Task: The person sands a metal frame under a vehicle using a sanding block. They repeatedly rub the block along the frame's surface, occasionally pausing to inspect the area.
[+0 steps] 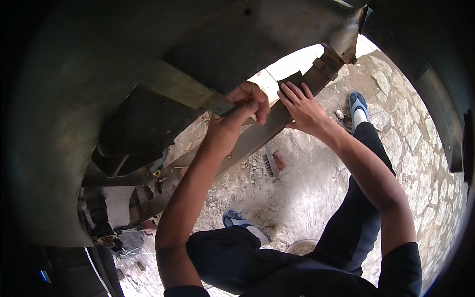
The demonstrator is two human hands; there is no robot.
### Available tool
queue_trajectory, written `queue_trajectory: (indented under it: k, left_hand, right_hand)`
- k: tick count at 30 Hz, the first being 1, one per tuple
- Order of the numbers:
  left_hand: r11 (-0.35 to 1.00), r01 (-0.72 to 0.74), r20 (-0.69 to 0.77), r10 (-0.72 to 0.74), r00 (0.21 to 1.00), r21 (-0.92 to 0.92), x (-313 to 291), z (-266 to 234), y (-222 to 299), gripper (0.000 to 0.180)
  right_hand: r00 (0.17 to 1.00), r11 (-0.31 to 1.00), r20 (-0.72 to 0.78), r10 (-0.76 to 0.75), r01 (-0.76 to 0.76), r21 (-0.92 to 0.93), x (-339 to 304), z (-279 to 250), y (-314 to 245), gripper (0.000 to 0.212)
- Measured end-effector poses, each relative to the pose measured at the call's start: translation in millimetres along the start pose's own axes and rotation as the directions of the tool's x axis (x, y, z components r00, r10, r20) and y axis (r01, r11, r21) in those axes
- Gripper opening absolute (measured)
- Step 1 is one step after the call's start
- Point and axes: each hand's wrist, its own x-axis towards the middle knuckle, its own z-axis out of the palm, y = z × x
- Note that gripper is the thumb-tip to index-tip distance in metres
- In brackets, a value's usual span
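Observation:
My left hand (241,110) is closed, with the fingers curled and the thumb laid across toward them. Whatever it holds, if anything, is hidden. A flat grey-green metal strip (185,89) ends right at the base of its thumb. To the right, my right hand (308,111) lies with fingers stretched and slightly spread on a long dark metal beam (269,126). This beam slants from the lower left up to a rusty bracket (342,44) at the upper right. Both forearms reach up from the lower edge.
A large dark curved metal body (99,49) hangs over the left and top. Below the beam, a wire brush (271,162) and a reddish lump (280,161) lie on the dusty, rubble-strewn ground. Metal parts and a white cable (136,252) are at lower left. Stone paving (410,148) spreads right.

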Motion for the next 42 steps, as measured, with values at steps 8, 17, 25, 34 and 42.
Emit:
queue_trajectory:
  k: [8,17,25,34,42]
  left_hand:
    - [0.979,0.011,0.180,-0.048,0.982,0.205,-8.6,-27.1,-31.2,0.052]
    - [0.987,-0.078,0.158,0.055,0.986,0.143,17.4,-11.8,-12.9,0.059]
    - [0.990,0.099,-0.149,-0.083,0.985,0.099,19.9,17.7,3.1,0.068]
    - [0.962,0.152,-0.009,-0.154,0.988,0.228,8.8,-2.0,-3.2,0.058]
    - [0.962,0.175,-0.168,-0.141,0.976,0.209,9.7,9.2,-3.5,0.047]
  right_hand:
    - [1.000,1.000,-0.011,0.007,-0.008,-0.021,6.1,5.7,2.7,0.102]
    - [1.000,0.999,-0.009,0.004,-0.005,-0.047,6.2,3.7,2.9,0.102]
    - [0.998,0.999,-0.064,-0.002,-0.001,-0.038,6.1,7.4,2.3,0.097]
    - [0.999,1.000,-0.054,0.000,-0.002,-0.030,5.9,4.2,1.5,0.098]
    - [0.998,0.999,-0.058,-0.013,0.011,-0.032,4.8,3.9,2.0,0.098]
